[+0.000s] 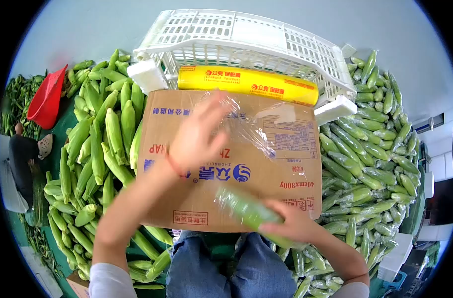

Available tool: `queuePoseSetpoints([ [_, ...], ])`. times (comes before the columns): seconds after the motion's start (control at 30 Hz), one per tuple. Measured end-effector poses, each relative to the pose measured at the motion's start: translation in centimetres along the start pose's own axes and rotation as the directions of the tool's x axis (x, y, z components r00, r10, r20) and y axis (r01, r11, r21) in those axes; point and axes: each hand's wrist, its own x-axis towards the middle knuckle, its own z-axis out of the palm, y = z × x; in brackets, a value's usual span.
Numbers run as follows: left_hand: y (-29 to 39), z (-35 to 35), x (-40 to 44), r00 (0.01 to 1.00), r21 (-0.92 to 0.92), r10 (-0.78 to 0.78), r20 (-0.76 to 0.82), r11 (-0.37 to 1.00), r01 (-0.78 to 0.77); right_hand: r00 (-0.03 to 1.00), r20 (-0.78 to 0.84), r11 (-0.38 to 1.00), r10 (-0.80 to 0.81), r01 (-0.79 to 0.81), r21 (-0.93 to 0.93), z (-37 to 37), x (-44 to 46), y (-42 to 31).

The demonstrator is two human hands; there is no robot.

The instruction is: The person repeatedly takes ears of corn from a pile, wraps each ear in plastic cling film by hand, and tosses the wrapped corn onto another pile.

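Note:
My right hand [292, 222] is wrapped around an ear of corn in its green husk [249, 208], covered in clear film, above the near edge of a cardboard box [187, 198]. Blurred by motion, my left hand [199, 131] is over the box with its fingers stretched toward the roll and nothing seen in its grasp. Beside those fingers, a loose sheet of clear cling film [256, 126] lies across the box top. It leads back to a yellow roll of cling film [246, 84] along the far edge.
Behind the roll, a white plastic crate [187, 25] lies tipped over. Unwrapped corn ears [95, 139] are heaped at left, film-wrapped ears [370, 159] at right. A red scoop-like container [48, 99] and another person's leg [22, 164] are at far left.

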Motion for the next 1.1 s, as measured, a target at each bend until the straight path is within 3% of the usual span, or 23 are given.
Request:
queuePoseSetpoints([
  [0.03, 3.7, 0.2, -1.7, 0.998, -0.081, 0.051, -0.042, 0.995, -0.054, 0.985, -0.128, 0.948, 0.116, -0.071, 0.309, 0.1, 0.0, 0.8],
  [0.07, 5.6, 0.9, -3.0, 0.962, -0.144, 0.272, 0.02, 0.953, -0.266, 0.968, -0.131, 0.744, 0.212, -0.073, 0.665, 0.2, 0.6, -1.4],
  [0.1, 7.9, 0.9, -3.7, 0.938, -0.122, 0.334, 0.091, 0.939, -0.322, 0.987, 0.06, 0.612, 0.148, -0.139, 0.779, 0.4, 0.9, -1.8],
  [0.17, 6.9, 1.5, -4.1, 0.976, -0.024, 0.202, -0.075, 0.979, -0.204, 0.913, 0.4, 0.334, -0.074, -0.356, 0.873, 0.5, 1.6, -2.2],
  [0.2, 6.7, 1.6, -3.8, 0.985, -0.335, 0.123, -0.123, 0.929, -0.158, 0.884, 0.422, 0.235, -0.202, -0.374, 0.897, 1.2, 2.6, -1.8],
  [0.23, 6.8, 1.8, -3.4, 0.99, -0.618, 0.026, -0.137, 0.779, -0.106, 0.794, 0.413, 0.038, -0.447, -0.444, 0.895, 2.2, 3.6, -1.8],
  [0.3, 7.3, 2.3, -2.4, 0.984, -0.97, -0.163, -0.072, 0.243, -0.031, 0.546, 0.166, -0.274, -0.822, -0.633, 0.724, 5.2, 6.5, -2.3],
  [0.37, 8.1, 2.6, -1.3, 0.96, -0.918, -0.266, 0.085, -0.395, -0.028, 0.552, 0.126, -0.195, -0.824, -0.486, 0.852, 6.3, 7.0, -2.3],
  [0.4, 8.5, 2.3, -1.2, 0.892, -0.971, -0.413, 0.185, -0.218, 0.1, 0.555, 0.106, -0.155, -0.825, -0.403, 0.902, 6.9, 7.3, -2.3],
  [0.47, 7.7, 2.1, -2.2, 0.756, -0.97, -0.621, 0.207, -0.03, 0.24, 0.88, 0.222, -0.03, -0.419, -0.258, 0.966, 4.5, 3.4, -2.3],
  [0.53, 6.3, 2.1, -3.5, 0.659, -0.938, -0.743, 0.117, 0.135, 0.319, 0.938, 0.291, 0.191, -0.187, -0.256, 0.948, 1.9, 2.9, -1.4],
  [0.63, 6.4, 1.6, -6.6, 0.581, -0.864, -0.813, -0.027, 0.311, 0.396, 0.997, -0.05, 0.774, -0.066, 0.083, 0.628, -0.4, 0.6, -0.4],
  [0.67, 6.7, 1.6, -7.7, 0.58, -0.843, -0.814, -0.046, 0.343, 0.415, 0.959, -0.259, 0.849, -0.115, 0.23, 0.476, -0.5, 0.2, -0.9],
  [0.7, 6.9, 1.6, -8.7, 0.584, -0.821, -0.809, -0.065, 0.376, 0.43, 0.856, -0.471, 0.844, -0.213, 0.404, 0.352, -0.4, 0.1, -0.6],
  [0.73, 6.9, 1.3, -9.6, 0.569, -0.844, -0.822, -0.019, 0.318, 0.432, 0.693, -0.646, 0.819, -0.32, 0.545, 0.179, -0.4, 0.4, -0.3],
  [0.77, 5.8, 1.5, -11.9, 0.637, -0.857, -0.77, 0.036, 0.304, 0.416, 0.488, -0.766, 0.775, -0.419, 0.631, -0.021, -0.5, 0.5, -0.2],
  [0.83, 7.7, 2.9, -12.7, 0.498, -0.825, -0.858, 0.122, 0.191, 0.532, 0.207, -0.821, 0.627, -0.532, 0.747, -0.219, -1.3, 1.1, -0.9],
  [0.87, 8.6, 2.3, -12.8, 0.47, -0.81, -0.804, 0.365, -0.026, 0.585, 0.081, -0.812, 0.536, -0.578, 0.788, -0.302, -1.9, 2.0, -0.5],
  [0.9, 9.0, 1.1, -13.0, 0.423, -0.73, -0.688, 0.59, -0.23, 0.644, -0.044, -0.726, 0.329, -0.686, 0.872, -0.363, -3.8, 3.4, -1.1],
  [0.93, 9.2, 0.8, -13.5, 0.443, -0.701, -0.617, 0.65, -0.263, 0.663, 0.174, -0.79, 0.181, -0.588, 0.98, 0.081, -2.9, 4.0, -2.8],
  [0.97, 9.3, 0.7, -14.7, 0.452, -0.668, -0.55, 0.702, -0.29, 0.685, 0.381, -0.805, -0.088, -0.454, 0.88, 0.466, -1.9, 4.5, -4.5],
  [1.03, 8.6, 1.5, -18.9, 0.413, -0.655, -0.692, 0.592, -0.115, 0.747, 0.458, -0.758, -0.012, -0.464, 0.853, 0.522, -2.4, 3.4, -5.1],
  [1.1, 5.8, 0.9, -22.7, 0.617, -0.631, -0.736, 0.28, 0.343, 0.696, 0.541, -0.693, 0.044, -0.476, 0.802, 0.596, -2.7, 2.7, -5.7],
])
